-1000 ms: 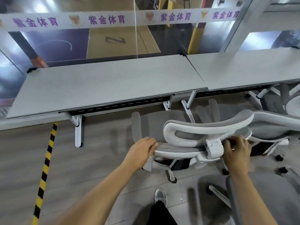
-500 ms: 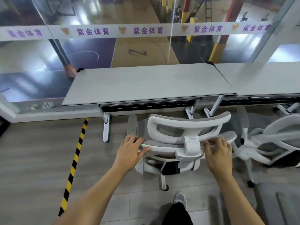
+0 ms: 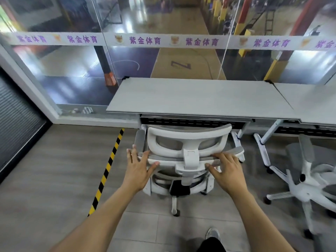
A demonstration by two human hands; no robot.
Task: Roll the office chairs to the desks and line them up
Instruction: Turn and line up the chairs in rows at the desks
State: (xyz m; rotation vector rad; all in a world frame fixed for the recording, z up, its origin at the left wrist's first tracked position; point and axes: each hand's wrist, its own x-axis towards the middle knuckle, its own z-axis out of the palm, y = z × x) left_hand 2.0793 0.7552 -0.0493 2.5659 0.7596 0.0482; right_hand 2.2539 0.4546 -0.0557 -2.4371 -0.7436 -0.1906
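Head view: the office chair (image 3: 189,157) is seen from behind, placed in front of the left surface (image 3: 196,95), with its headrest just at the near edge. The left grip (image 3: 138,170) and the right grip (image 3: 227,171) are laid on the top edge of the backrest. Their fingers are spread and nearly straight, and nothing is enclosed. A second chair (image 3: 307,188) is seen at the right, apart from it.
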